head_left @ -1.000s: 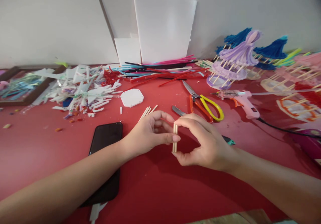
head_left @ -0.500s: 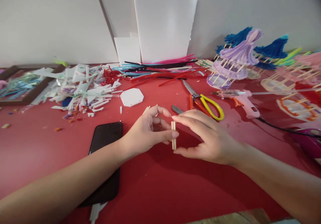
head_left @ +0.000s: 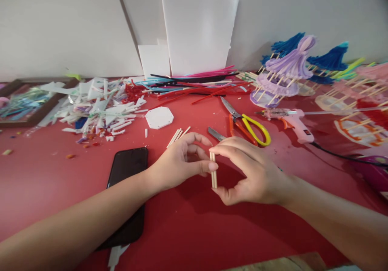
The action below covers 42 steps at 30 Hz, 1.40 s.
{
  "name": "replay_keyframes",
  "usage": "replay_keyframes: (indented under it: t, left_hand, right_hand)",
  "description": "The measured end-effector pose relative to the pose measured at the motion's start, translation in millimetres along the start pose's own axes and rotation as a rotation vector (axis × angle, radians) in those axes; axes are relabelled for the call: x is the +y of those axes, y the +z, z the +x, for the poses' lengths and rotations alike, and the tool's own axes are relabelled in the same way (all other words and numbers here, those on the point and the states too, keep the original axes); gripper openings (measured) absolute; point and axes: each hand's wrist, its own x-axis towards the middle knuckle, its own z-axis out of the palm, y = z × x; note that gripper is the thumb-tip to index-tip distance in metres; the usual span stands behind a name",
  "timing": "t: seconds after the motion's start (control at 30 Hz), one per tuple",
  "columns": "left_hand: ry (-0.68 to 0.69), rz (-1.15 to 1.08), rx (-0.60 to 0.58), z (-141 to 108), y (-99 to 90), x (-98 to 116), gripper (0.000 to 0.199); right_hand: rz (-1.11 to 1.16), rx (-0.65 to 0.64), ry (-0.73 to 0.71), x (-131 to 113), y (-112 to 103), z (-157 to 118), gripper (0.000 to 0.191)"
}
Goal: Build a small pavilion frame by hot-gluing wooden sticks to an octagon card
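Observation:
Two short wooden sticks (head_left: 214, 177) stand side by side, upright, between my hands. My left hand (head_left: 182, 164) pinches them around the middle, its thumb across the front. My right hand (head_left: 251, 170) spans their length, with a fingertip at the top end and the thumb at the bottom end. Several more wooden sticks (head_left: 177, 136) lie on the red table just beyond my left hand. Farther back is a white octagonal piece (head_left: 159, 117) with small holes along its edge. Part of a blade (head_left: 214, 133) shows behind my right fingers.
Scissors with red and yellow handles (head_left: 256, 129) and a pink glue gun (head_left: 292, 121) with a cord lie right. A black phone (head_left: 129, 166) is under my left forearm. White scraps (head_left: 100, 105) pile up left. Fuzzy carousel-like models (head_left: 280, 68) stand back right.
Both hands and the two sticks have shifted slightly right and toward me. My right thumb and fingertip now press the stick ends, and the loose sticks show more.

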Motion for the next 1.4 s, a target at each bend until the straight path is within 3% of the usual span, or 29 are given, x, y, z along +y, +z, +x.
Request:
replay_keyframes:
  t: [0.23, 0.33, 0.47, 0.6, 0.7, 0.8, 0.9, 1.0, 1.1, 1.17, 1.3, 1.4]
  left_hand:
    - [0.004, 0.076, -0.028, 0.7, -0.8, -0.4, 0.031]
    - [0.022, 0.041, 0.118, 2.1, -0.3, 1.2, 0.03]
    - [0.069, 0.044, 0.296, 3.0, -0.8, 3.1, 0.024]
    - [0.074, 0.099, 0.269, 1.6, -1.4, 3.6, 0.02]
    - [0.092, 0.096, 0.259, 1.3, -0.5, 3.9, 0.018]
    - [0.1, 0.079, 0.279, 2.0, -0.1, 3.4, 0.013]
    - [0.087, 0.048, 0.294, 3.0, -0.9, 1.7, 0.01]
    - [0.067, 0.014, 0.301, 3.7, -2.0, -0.1, 0.011]
    - [0.066, -0.035, 0.266, 4.3, -2.3, -1.0, 0.014]
    - [0.082, -0.066, 0.227, 4.6, -1.8, -1.2, 0.017]
    - [0.126, -0.033, 0.187, 3.6, -0.2, -1.2, 0.021]
    - [0.158, 0.078, 0.181, 1.8, 0.0, -2.1, 0.019]
  right_hand:
    - [-0.043, -0.009, -0.01, 2.9, -1.3, 0.3, 0.048]
    - [-0.103, -0.07, 0.07, 12.6, -4.7, -1.7, 0.048]
    - [-0.207, -0.225, 0.141, 21.8, -8.1, -2.5, 0.049]
    - [-0.213, -0.412, 0.164, 20.0, -7.9, -3.5, 0.054]
    - [-0.191, -0.459, 0.163, 19.8, -9.7, -4.0, 0.07]
    - [-0.204, -0.377, 0.202, 22.6, -14.5, -2.6, 0.074]
    - [-0.402, -0.288, 0.338, 26.7, -18.4, -1.6, 0.051]
    - [-0.565, -0.328, 0.414, 33.2, -17.8, -3.8, 0.032]
    - [-0.492, -0.433, 0.411, 41.3, -14.3, -8.3, 0.023]
    - [-0.455, -0.439, 0.401, 45.0, -12.3, -10.5, 0.021]
    - [-0.448, -0.242, 0.385, 41.4, -11.4, -9.0, 0.017]
    - [-0.309, -0.065, 0.429, 31.3, -12.2, -4.3, 0.015]
